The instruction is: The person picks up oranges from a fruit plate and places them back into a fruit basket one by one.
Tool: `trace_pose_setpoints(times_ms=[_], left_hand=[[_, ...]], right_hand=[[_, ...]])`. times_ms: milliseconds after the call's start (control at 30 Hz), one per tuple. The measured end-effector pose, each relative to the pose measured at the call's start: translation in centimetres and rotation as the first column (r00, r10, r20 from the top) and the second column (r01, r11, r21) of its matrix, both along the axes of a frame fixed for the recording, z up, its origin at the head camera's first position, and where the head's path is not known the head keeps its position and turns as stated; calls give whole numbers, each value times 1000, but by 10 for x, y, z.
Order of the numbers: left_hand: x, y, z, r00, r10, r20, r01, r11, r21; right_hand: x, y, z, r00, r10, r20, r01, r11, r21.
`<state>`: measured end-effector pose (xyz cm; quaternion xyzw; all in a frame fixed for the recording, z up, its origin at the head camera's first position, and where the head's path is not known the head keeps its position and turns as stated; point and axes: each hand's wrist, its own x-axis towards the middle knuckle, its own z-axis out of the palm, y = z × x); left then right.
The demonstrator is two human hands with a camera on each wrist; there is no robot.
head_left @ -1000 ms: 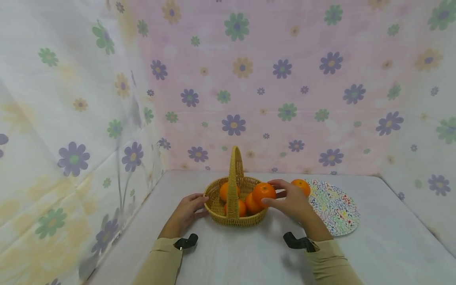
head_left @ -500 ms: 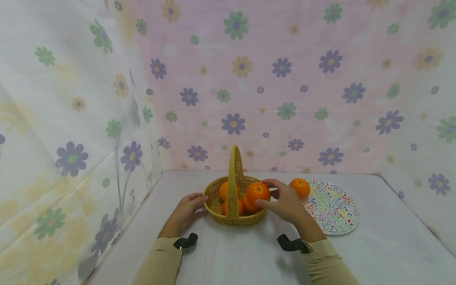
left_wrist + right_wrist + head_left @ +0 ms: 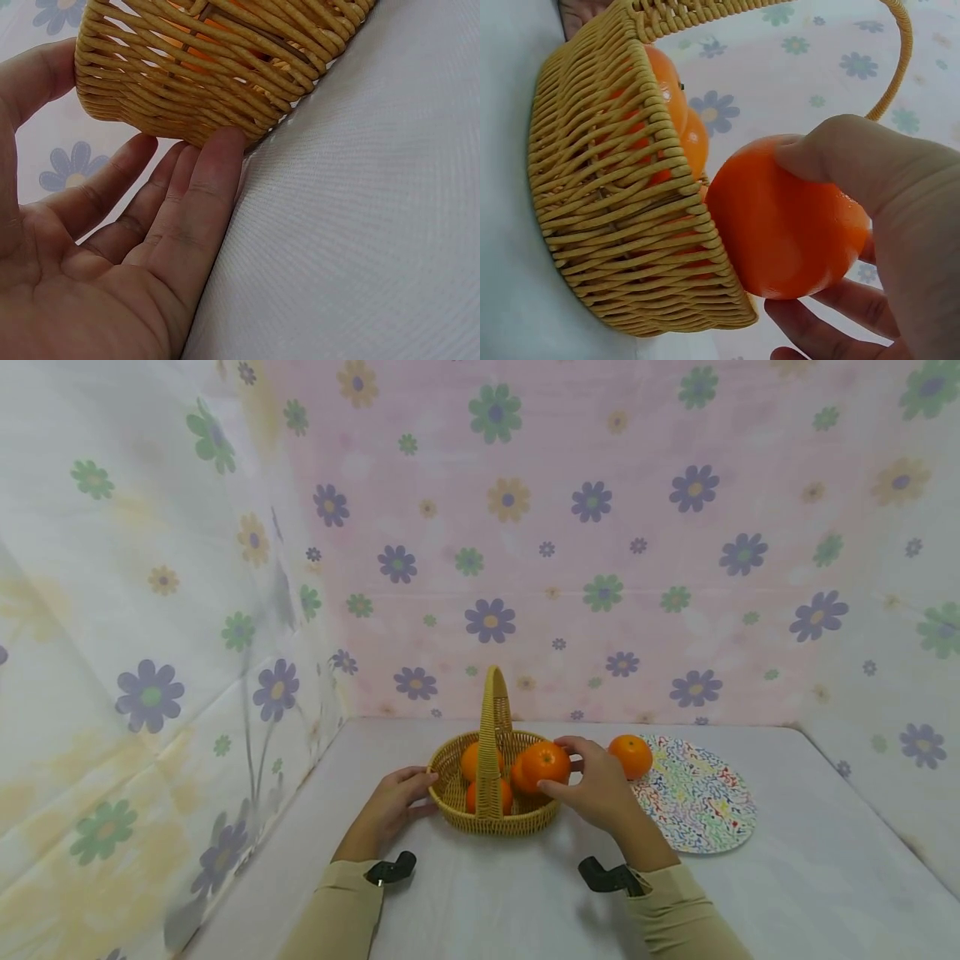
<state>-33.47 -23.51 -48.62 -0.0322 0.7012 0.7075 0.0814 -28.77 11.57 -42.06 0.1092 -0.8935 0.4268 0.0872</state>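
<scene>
A yellow wicker basket (image 3: 495,828) with a tall arched handle stands on the table, several oranges inside. My left hand (image 3: 393,800) holds its left end, thumb at the rim and fingers against the outer wall in the left wrist view. With my right hand (image 3: 603,785) I grip an orange (image 3: 546,764) between thumb and fingers. That orange is over the basket's right end, right at the rim in the right wrist view. It partly hides another orange (image 3: 517,774) in the basket. Further oranges (image 3: 471,762) lie on both sides of the handle.
To the right lies a round plate (image 3: 697,797) with a multicoloured speckled pattern. One orange (image 3: 631,757) sits at its left edge, behind my right hand. Flower-print cloth (image 3: 570,568) hangs behind and at both sides of the white table (image 3: 480,902).
My right hand has moved left with the orange, bringing it further over the basket's right end. The left hand has stayed on the basket.
</scene>
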Motion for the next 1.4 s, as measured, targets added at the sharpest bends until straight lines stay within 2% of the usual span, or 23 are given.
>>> trace_pose_setpoints(times_ms=[100,367,1000,1400], left_hand=[[0,0,0,1000,0,-2,0,1000,0],[0,-1,1,1000,-11,-1,11,1000,-4],[0,-2,0,1000,-14,0,14,1000,-1],[1,-2,1,1000,-12,-1,12,1000,-15]], right_hand=[[-1,-1,-3,1000,-2,0,2,1000,31],[-1,-6,-7,1000,23,2,-23,999,38],[-6,-13,-19,1000,-13,8,12,990,139],[-5,-16,-21,998,-41,41,34,988,150]])
